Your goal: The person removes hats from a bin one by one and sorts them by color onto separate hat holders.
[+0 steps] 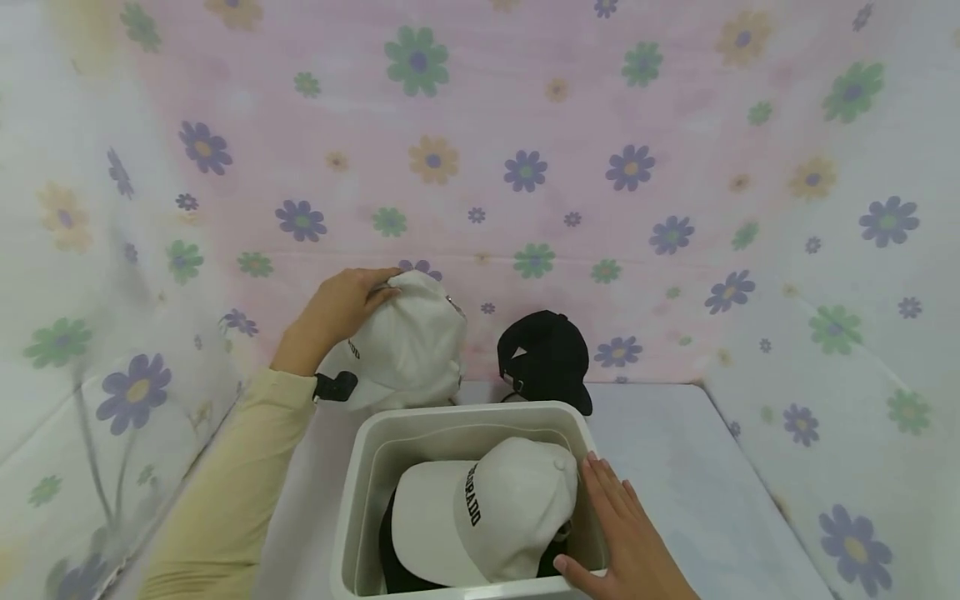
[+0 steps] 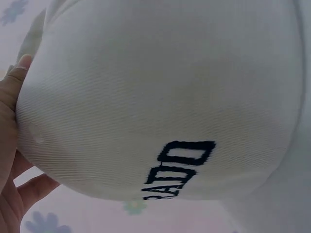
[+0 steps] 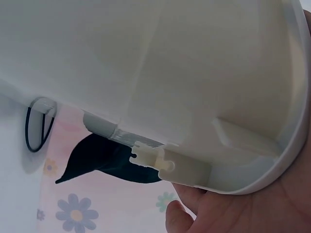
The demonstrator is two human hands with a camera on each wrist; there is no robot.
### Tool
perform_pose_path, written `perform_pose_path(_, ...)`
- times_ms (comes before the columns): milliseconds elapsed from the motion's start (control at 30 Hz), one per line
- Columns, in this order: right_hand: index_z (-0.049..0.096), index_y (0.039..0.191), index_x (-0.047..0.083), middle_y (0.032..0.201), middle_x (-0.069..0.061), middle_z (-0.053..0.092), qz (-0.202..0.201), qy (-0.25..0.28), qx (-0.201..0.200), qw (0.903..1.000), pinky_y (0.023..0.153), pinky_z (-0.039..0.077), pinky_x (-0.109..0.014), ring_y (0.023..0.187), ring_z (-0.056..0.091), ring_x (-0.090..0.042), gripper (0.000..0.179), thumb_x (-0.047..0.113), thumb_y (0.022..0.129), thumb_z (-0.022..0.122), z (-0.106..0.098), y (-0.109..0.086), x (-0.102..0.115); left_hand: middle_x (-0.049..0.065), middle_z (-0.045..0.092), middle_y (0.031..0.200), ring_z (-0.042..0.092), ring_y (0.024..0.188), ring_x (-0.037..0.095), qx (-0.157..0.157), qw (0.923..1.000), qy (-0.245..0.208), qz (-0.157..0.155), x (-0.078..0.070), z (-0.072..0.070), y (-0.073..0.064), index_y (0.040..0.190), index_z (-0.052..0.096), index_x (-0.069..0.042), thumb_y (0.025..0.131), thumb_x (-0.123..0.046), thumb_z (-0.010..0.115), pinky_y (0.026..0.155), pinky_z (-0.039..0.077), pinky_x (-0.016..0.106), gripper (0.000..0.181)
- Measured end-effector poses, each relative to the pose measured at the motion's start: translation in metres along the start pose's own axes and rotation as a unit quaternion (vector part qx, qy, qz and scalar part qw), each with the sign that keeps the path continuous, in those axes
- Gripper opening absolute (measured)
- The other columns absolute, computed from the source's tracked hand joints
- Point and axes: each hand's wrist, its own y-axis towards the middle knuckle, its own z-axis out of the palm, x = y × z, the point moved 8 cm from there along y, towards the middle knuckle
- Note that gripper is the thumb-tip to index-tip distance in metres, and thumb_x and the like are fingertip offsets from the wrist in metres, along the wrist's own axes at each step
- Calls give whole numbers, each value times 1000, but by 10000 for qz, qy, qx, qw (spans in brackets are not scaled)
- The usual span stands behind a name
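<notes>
My left hand [image 1: 337,312] grips a white cap [image 1: 423,342] near its crown, behind the bin. In the left wrist view that cap's dark embroidered letters [image 2: 177,170] show, with thumb and fingers at its left edge. A white plastic bin [image 1: 472,410] stands in front of me. Inside it a white cap with dark lettering [image 1: 517,508] lies on something black, mostly hidden. My right hand [image 1: 630,533] rests along the bin's right rim, fingers extended outside and thumb at the near corner. The right wrist view shows the bin's outer wall [image 3: 121,48] close up.
A black cap [image 1: 551,358] is behind the bin on the right, against the flowered backdrop [image 1: 480,183]. A black wire loop [image 3: 27,126] appears in the right wrist view. White table surface [image 1: 675,475] extends right of the bin.
</notes>
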Motion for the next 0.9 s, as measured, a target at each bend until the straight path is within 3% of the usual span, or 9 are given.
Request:
perform_pose_path(133, 27, 162, 16, 167, -5, 29, 67, -27, 18, 10000, 125, 17, -54, 151, 31, -35, 105, 65, 81, 73, 1, 1, -1, 22, 63, 136, 63, 119, 42, 564, 9977, -278, -252, 13, 31, -2, 146, 56, -10, 107, -27, 55, 100, 49, 58, 43)
perform_pose_path(233, 27, 162, 16, 167, -4, 30, 28, -60, -31, 10000, 122, 25, -57, 150, 32, -34, 105, 64, 81, 74, 1, 1, -1, 23, 60, 140, 61, 123, 42, 776, 9939, -672, -402, 19, 49, -4, 148, 54, -8, 107, -27, 54, 103, 47, 58, 45)
perform_pose_path(433, 26, 163, 19, 167, -3, 29, 16, 27, -92, 10000, 119, 28, -61, 150, 32, -33, 104, 61, 82, 75, 2, 0, -4, 23, 61, 138, 64, 120, 39, 621, 9869, -1398, -505, 28, 66, -6, 147, 53, -3, 108, -26, 53, 103, 49, 55, 45)
perform_pose_path(533, 27, 163, 19, 166, -3, 30, -14, 40, -144, 9999, 117, 30, -63, 150, 32, -32, 103, 60, 82, 76, 2, -1, -3, 24, 65, 132, 65, 117, 39, 429, 9844, -1623, -529, 27, 62, -9, 144, 55, -1, 108, -28, 52, 101, 50, 55, 45)
perform_pose_path(567, 27, 162, 18, 166, -3, 31, -43, 37, -162, 9999, 121, 25, -58, 150, 32, -32, 103, 60, 82, 76, 2, -1, -3, 25, 66, 129, 65, 117, 40, 326, 9840, -1676, -513, 26, 59, -10, 144, 55, 1, 108, -28, 52, 101, 51, 55, 46)
perform_pose_path(667, 28, 162, 17, 166, -4, 32, -120, 39, -214, 9997, 126, 2, -29, 149, 33, -31, 103, 59, 82, 76, 2, -2, -1, 24, 71, 111, 69, 103, 38, -48, 9847, -1699, -395, 17, 43, -13, 130, 64, 3, 108, -30, 52, 92, 54, 53, 42)
perform_pose_path(767, 28, 162, 17, 166, -3, 32, -123, 72, -238, 9996, 111, -9, -8, 150, 33, -31, 102, 58, 82, 76, 1, -2, -1, 18, 64, 79, 64, 74, 33, -437, 9894, -1375, -191, 4, 27, -14, 101, 68, 0, 108, -32, 50, 72, 53, 45, 37)
perform_pose_path(867, 28, 162, 19, 166, -2, 31, -50, 55, -220, 9997, 126, 5, -32, 150, 32, -30, 102, 59, 82, 76, 1, -1, -2, 15, 58, 67, 57, 60, 30, -945, 9917, -866, -36, -10, 12, -14, 97, 67, 1, 107, -30, 55, 62, 48, 43, 35)
perform_pose_path(900, 27, 162, 19, 166, -2, 31, -48, 47, -224, 9997, 127, 13, -43, 150, 32, -29, 102, 59, 82, 76, 0, -1, -2, 16, 61, 67, 58, 59, 31, -1097, 9917, -676, -6, -14, 9, -14, 102, 70, 1, 106, -30, 57, 61, 49, 45, 34)
